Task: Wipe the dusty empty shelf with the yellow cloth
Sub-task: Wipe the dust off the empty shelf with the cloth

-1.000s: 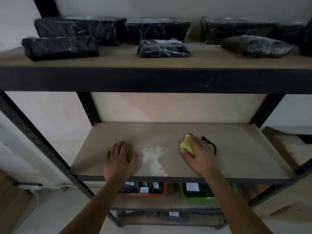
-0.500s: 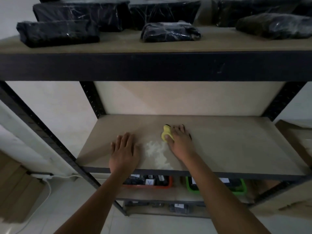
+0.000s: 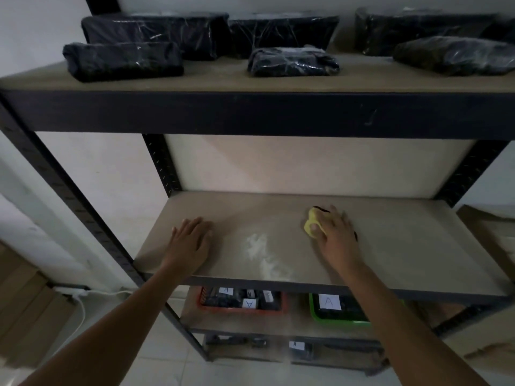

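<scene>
Head view: the empty shelf (image 3: 404, 246) fills the middle band of the frame, a bare tan board in a dark metal rack. At centre right, the right hand (image 3: 334, 235) lies on top of the yellow cloth (image 3: 312, 223), fingers curled over it and thumb pinching its near edge, pressing it flat against the board. A dark edge of something pokes out from under the hand; what it is cannot be told. A streak of white dust (image 3: 262, 253) lies centre frame, just left of the cloth and apart from it, running toward the shelf's front lip. At centre left, the left hand (image 3: 192, 240) rests flat on the board with straight fingers, holding nothing, apparently as a brace.

The wiping step looks under way, with the dust not yet cleared. The next stroke would call for dragging the cloth left and toward the front, across the streak, keeping pressure down.

Upper frame: black plastic-wrapped bundles (image 3: 122, 61) sit on the shelf above. Lower frame: a red tray (image 3: 204, 305) and a green tray (image 3: 338, 321) hold labelled items.
</scene>
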